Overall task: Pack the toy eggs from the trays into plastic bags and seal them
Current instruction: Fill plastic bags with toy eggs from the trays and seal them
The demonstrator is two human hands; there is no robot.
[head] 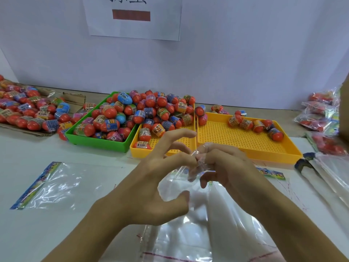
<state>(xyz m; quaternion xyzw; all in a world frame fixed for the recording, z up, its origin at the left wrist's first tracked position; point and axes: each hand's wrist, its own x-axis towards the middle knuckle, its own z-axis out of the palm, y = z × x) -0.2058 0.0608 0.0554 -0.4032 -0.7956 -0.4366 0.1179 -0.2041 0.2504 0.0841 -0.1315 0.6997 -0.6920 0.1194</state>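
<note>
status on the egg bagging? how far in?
Done: filled bags are stacked at far right. In hand: the left hand and right hand pinch a clear bag, empty so far. Left: eggs heaped in the green tray, both yellow trays and a cardboard box. Mostly undone.

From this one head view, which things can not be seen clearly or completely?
- Mouth of the clear bag: covered by the left hand and right hand pinching it.
- Sign: cut by the top edge, with a red bar over part of the text.
- Egg labels in the green tray: too small.
- Packed bags: cut by the right edge.
</note>
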